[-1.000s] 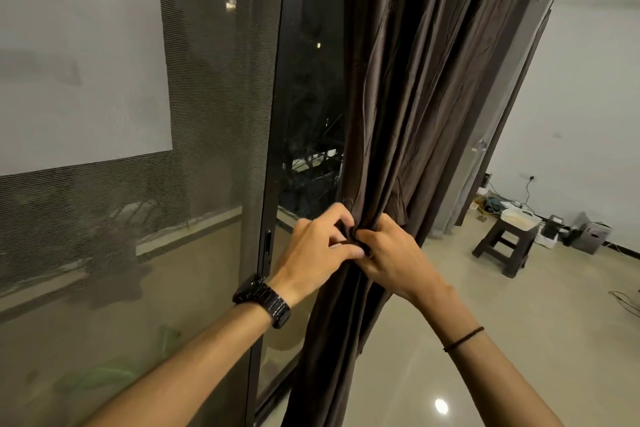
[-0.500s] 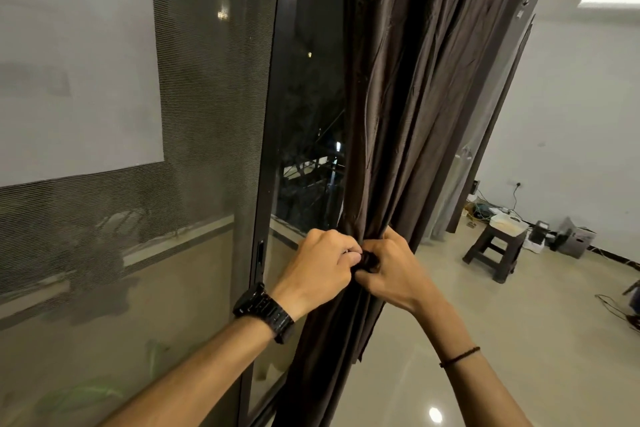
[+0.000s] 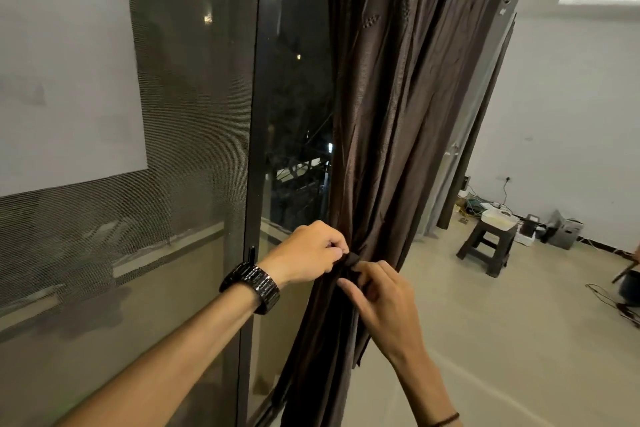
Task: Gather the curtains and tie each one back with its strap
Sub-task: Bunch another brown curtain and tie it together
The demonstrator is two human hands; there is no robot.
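A dark brown curtain (image 3: 398, 97) hangs bunched together beside the sliding glass door (image 3: 294, 114). A dark strap (image 3: 351, 258) crosses the gathered folds at waist height. My left hand (image 3: 308, 250), with a black watch on its wrist, pinches the strap from the left with curled fingers. My right hand (image 3: 384, 298) sits just below and right of it, thumb and fingers pinching the other end of the strap against the fabric. The strap's far side is hidden behind the folds.
A mesh screen panel (image 3: 121, 184) fills the left. On the tiled floor to the right stands a dark stool (image 3: 485, 246) carrying a white container, with cables and small boxes (image 3: 561, 232) along the white wall. A second curtain (image 3: 474, 135) hangs farther back.
Both hands have dropped lower on the curtain with the strap. My right hand has slid below my left, and the folds look drawn in tighter at the strap.
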